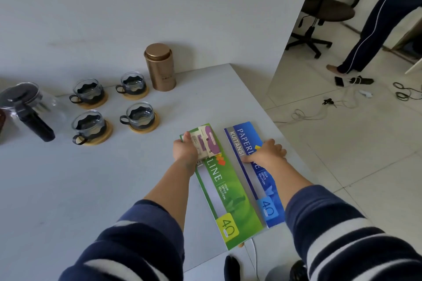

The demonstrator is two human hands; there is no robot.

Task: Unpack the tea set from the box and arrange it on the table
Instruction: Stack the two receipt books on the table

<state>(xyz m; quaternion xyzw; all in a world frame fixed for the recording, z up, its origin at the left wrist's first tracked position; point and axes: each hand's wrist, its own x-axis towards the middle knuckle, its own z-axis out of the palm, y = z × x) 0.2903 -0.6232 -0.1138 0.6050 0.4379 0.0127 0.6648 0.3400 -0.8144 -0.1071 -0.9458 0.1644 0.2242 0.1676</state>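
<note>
We judge the unpacking itself is finished: no box shows anywhere, and the tea set already stands on the bench (68,189) toward ten o'clock. The glass teapot (27,109) with its dark lid and handle sits farthest out at nine o'clock. Beside it, four glass cups (114,102) rest on round wooden coasters (101,138) in a two-by-two block, well apart from each other. The copper tea tin (161,67) stands upright at about eleven o'clock, just beyond the far-right cup and close to the wall.

Our hands are busy nearer the middle. Our left hand (183,148) is curled around a small purple-and-cream card (206,142), pinching it against the top of the green receipt book (228,189). Our right hand (266,151) lies flat, fingers spread, pressing on the blue receipt book (258,178) just beside it at one o'clock; it grips nothing.

So the step in hand looks like tidying stray paper goods rather than placing tea ware. The next move calls for setting the card down or aside, then perhaps squaring both books parallel, without sweeping an arm toward the cups.
</note>
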